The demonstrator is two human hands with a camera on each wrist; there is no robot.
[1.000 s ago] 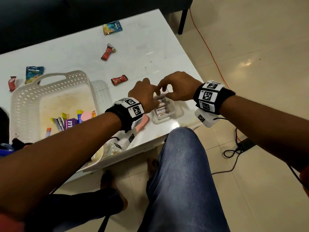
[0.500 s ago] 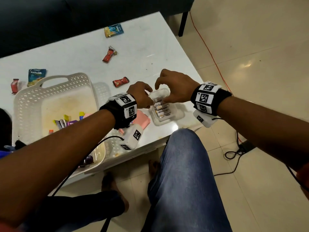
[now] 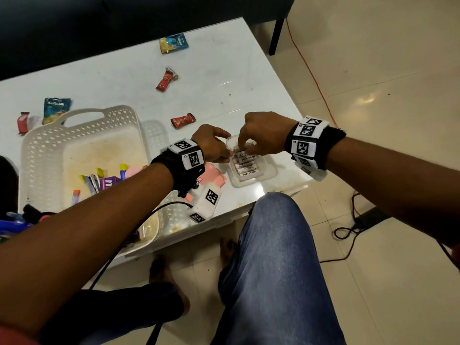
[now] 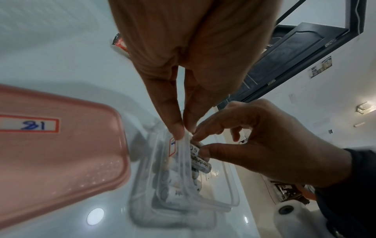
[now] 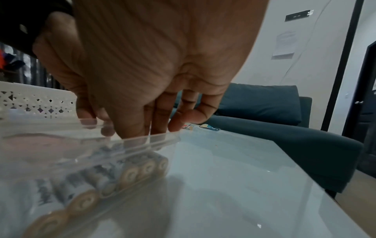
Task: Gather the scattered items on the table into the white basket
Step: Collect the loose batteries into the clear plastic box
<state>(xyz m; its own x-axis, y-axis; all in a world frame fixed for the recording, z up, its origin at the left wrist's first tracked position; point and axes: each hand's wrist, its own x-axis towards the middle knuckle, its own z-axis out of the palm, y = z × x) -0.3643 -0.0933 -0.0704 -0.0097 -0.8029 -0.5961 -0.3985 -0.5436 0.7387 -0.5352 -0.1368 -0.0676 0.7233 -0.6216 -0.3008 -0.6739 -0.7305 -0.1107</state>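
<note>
Left hand [image 3: 211,145]: thumb and forefinger pinch the near rim of the clear container [image 3: 268,170]. A second ago I had it curled over the tub beside the other hand; it now steadies the rim.
White basket [image 3: 82,115]: at the table's left edge, holding several small items. A purple pack [image 3: 109,183] shows a white "m"; I cannot read the rest.
Loose wrappers: a blue packet [image 3: 56,107] and a small red one [image 3: 23,122] lie just beyond the basket. Two red wrappers [image 3: 183,120] [image 3: 166,79] and a yellow-blue packet [image 3: 173,42] lie further out on the table [image 3: 211,70]. Their print is too small to read with confidence.
Pink lid [image 4: 61,153]: off, flat on the table beside the tub. Its red-bordered sticker [image 4: 28,124] reads "21" in blue pen.
Clear container: open, near the front right corner, well apart from the basket. A red-bordered sticker [image 4: 172,147] on its wall is illegible.
Batteries [image 3: 246,165]: in a row inside, printed "Heybright".
Right hand [image 3: 263,135]: fingertips have dropped from above the rim into the tub and now pinch one battery [image 4: 200,162].
Meaning: I judge the contents are being tidied before the lid goes on, so tub, lid and five wrappers remain ungathered.
</note>
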